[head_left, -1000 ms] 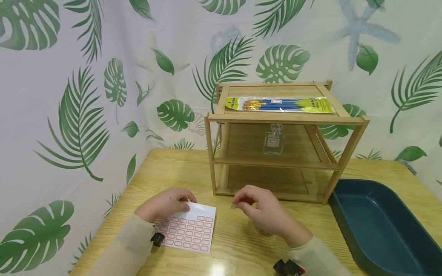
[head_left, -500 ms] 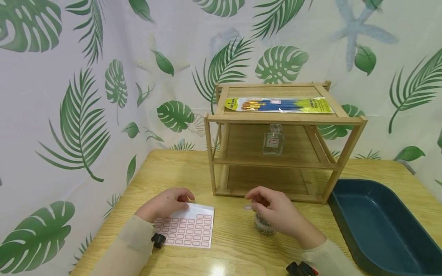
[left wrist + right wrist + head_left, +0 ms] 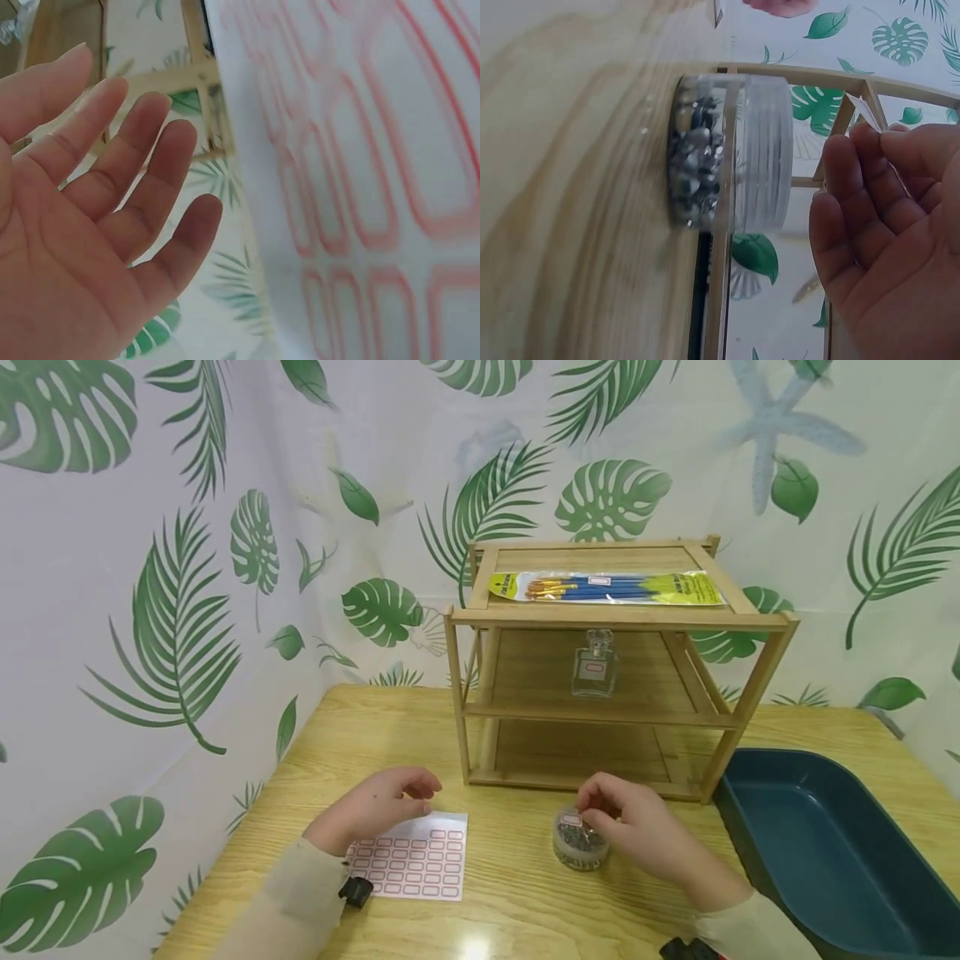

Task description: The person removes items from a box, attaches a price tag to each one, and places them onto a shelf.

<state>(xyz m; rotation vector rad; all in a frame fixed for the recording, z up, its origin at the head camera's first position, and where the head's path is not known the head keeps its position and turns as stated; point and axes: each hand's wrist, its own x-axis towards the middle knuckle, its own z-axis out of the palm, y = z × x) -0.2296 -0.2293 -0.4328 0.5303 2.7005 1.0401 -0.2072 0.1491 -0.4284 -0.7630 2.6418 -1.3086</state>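
Note:
My right hand (image 3: 637, 827) pinches a small white label sticker (image 3: 572, 819) with a red border between thumb and index finger. In the right wrist view the label (image 3: 864, 112) sticks out past the fingertips. Below it a round clear jar (image 3: 580, 847) stands on the table; small silvery pieces (image 3: 696, 150) show through its wall. My left hand (image 3: 378, 810) hovers at the top edge of a sheet of red-bordered labels (image 3: 420, 864). Its fingers (image 3: 169, 165) are loosely bent and hold nothing in the left wrist view.
A wooden shelf (image 3: 622, 621) stands at the back. On its top lies a pack of paintbrushes (image 3: 607, 587) with a label on it; a labelled glass perfume bottle (image 3: 595, 672) stands on the middle tier. A dark teal tray (image 3: 832, 852) sits at right.
My right hand has moved right with the label and is now over the jar, which has come into full view. My left hand has come off the sheet, which has shifted slightly.

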